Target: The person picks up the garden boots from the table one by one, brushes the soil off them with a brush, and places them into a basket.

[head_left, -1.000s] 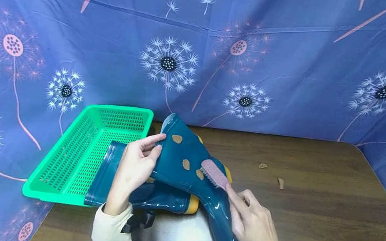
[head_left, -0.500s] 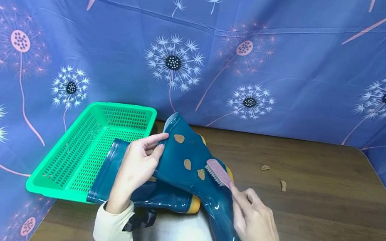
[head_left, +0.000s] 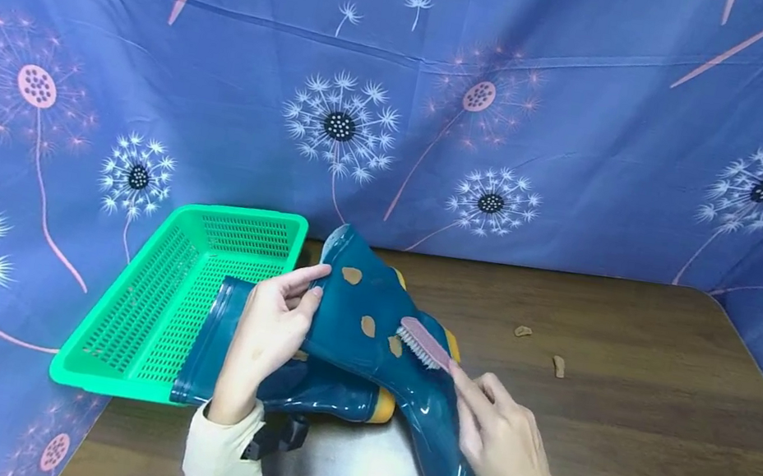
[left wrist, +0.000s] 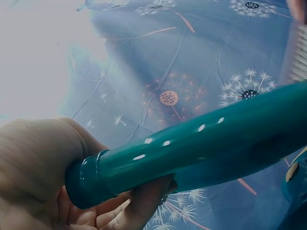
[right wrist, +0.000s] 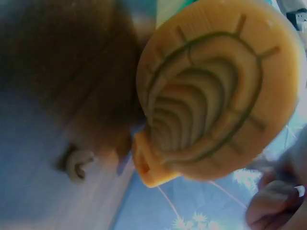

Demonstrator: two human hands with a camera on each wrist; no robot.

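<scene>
A glossy teal rain boot [head_left: 337,327] lies on its side, toe toward the front, with several tan, mud-like patches [head_left: 350,276] on its shaft. My left hand [head_left: 273,321] pinches the boot's top edge between thumb and fingers, as the left wrist view also shows at the shaft's cuff [left wrist: 86,179]. In my right hand [head_left: 507,437] is a pink brush [head_left: 425,343], held by its handle. Its white bristles point down at the boot, right by the lowest patch [head_left: 395,346]. The right wrist view is filled by the boot's yellow ridged sole [right wrist: 201,96].
Beneath lies a second teal boot [head_left: 326,396] with a yellow heel, its shaft overlapping the green slotted basket [head_left: 103,385]. Two tan crumbs, one nearer the back [head_left: 523,331] and one nearer me [head_left: 559,367], sit on the wooden table [head_left: 655,448]. A blue dandelion-print cloth [head_left: 592,138] hangs behind.
The brush first slid a little right, away from the lowest patch, then came back left to its edge. Left hand and boots hold their places; the head view shifted slightly.
</scene>
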